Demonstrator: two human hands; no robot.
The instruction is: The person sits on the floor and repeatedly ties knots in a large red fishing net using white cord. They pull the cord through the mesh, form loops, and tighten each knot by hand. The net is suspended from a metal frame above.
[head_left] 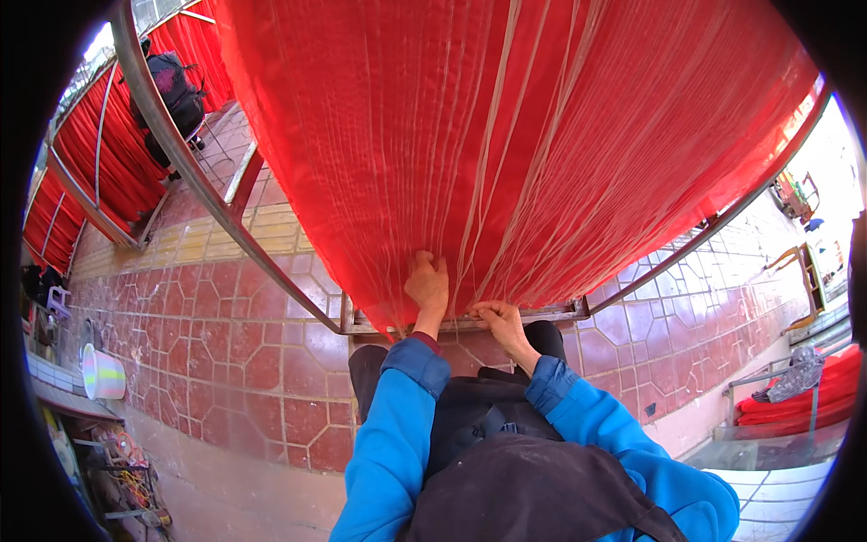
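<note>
A wide red cloth (361, 135) hangs in front of me, with many pale threads (492, 135) running down its face and drawing together toward the bottom. My left hand (427, 282) is raised against the lower part of the cloth among the threads, its fingers bent; what they grip, if anything, is too small to make out. Lower and to the right, my right hand (502, 327) pinches at the lower ends of the threads near the cloth's bottom edge. Both forearms are in blue sleeves with turned-up cuffs.
A metal frame (194, 176) surrounds the cloth, its bottom bar just beyond my knees. Red patterned tiles (208, 361) cover the ground. At the far left a person (172, 95) sits by more red cloth (108, 149). A pale bucket (102, 372) stands left; red fabric (804, 397) lies right.
</note>
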